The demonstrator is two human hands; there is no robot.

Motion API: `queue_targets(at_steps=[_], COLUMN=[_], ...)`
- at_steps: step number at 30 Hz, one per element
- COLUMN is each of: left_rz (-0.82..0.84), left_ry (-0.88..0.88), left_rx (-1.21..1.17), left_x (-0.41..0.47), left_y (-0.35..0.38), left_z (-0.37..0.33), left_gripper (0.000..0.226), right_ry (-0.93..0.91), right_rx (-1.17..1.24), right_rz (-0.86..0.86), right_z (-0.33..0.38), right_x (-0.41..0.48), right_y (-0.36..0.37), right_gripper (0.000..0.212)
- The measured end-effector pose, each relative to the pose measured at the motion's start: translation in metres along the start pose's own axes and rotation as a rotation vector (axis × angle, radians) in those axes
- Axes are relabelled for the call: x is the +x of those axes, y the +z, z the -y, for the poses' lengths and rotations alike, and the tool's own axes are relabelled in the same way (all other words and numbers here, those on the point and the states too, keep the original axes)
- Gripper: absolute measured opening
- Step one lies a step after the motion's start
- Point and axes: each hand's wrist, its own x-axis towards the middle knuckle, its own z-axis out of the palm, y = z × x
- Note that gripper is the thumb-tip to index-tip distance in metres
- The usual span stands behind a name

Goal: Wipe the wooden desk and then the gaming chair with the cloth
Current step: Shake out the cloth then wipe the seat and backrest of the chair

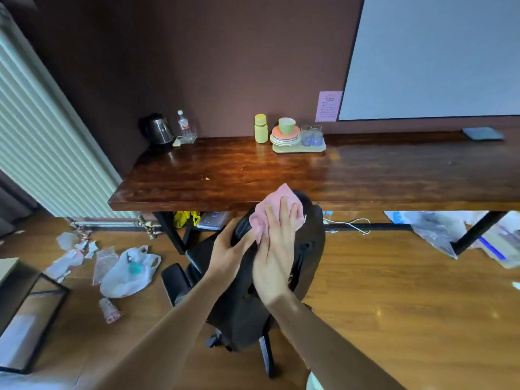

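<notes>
- Head view puts the wooden desk (253, 170) running left to right beyond the chair. With the cloth now on the chair, I judge the desk half of the task is done.
- Gaming chair (242, 305) stands with its back to the person, its top near the desk's front edge. The long axis of the backrest (311, 249) runs from that top down to the wheel base (264, 353), nearest the person.
- Left hand (228, 254) grips the backrest's upper left edge with curled fingers, seemingly steadying it.
- Right hand (277, 249) lies flat, fingers (284, 209) straight and close together, pressing the cloth against the backrest.
- Pink cloth (277, 195) sits at the very top, under the right fingertips. The rest of the backrest lies below, wrist-ward, so the next stroke likely pulls down that axis.
</notes>
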Motion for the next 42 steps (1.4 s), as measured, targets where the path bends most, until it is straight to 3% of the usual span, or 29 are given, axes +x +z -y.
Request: queue_targets(at_steps=[2,4,6,8,13,20,25,29,33,35,38,42], left_rz=[-0.167,-0.439,-0.690,-0.755,-0.684,-0.528,-0.517,-0.426,-0.395,-0.336,-0.283,-0.139], left_ry=[0.033,-0.066,-0.160,-0.188,-0.200,-0.237,-0.221,-0.237,-0.257,-0.274,-0.275,-0.215], left_rx=[-0.053,-0.093,-0.015,0.085,0.111,0.129,0.132,0.035,0.014,0.028,-0.024,-0.096], left_x=[-0.003,0.001,0.014,0.030,0.076,0.155,0.205,0.235,0.262,0.273,0.282,0.281], left_y=[0.000,0.006,0.009,0.004,-0.012,0.005,0.017,0.014,0.002,-0.010,-0.022,-0.031], left_z=[0.006,0.007,0.003,0.000,0.008,-0.004,-0.004,0.006,0.011,0.020,0.028,0.046], left_gripper=[0.040,0.064,0.063,0.056,0.047,0.044,0.043,0.042,0.033,0.023,0.023,0.030], right_ry=[-0.177,-0.401,-0.546,-0.617,-0.709,-0.620,-0.644,-0.533,-0.291,-0.276,-0.410,-0.719], right_rx=[-0.217,-0.390,-0.462,-0.487,-0.522,-0.547,-0.611,-0.585,-0.492,-0.490,-0.571,-0.726], right_rz=[0.041,0.127,0.182,0.191,0.182,0.235,0.204,0.042,-0.240,-0.277,-0.168,0.152], right_z=[-0.005,-0.023,-0.040,-0.054,-0.073,-0.091,-0.114,-0.131,-0.126,-0.125,-0.135,-0.142], right_x=[0.000,0.005,0.014,0.029,0.075,0.142,0.185,0.192,0.184,0.185,0.183,0.179], right_y=[0.000,-0.006,-0.014,-0.020,-0.020,-0.026,-0.024,-0.001,0.074,0.099,0.112,0.104], right_gripper=[0.061,0.073,0.080,0.086,0.084,0.066,0.067,0.076,0.094,0.096,0.093,0.072])
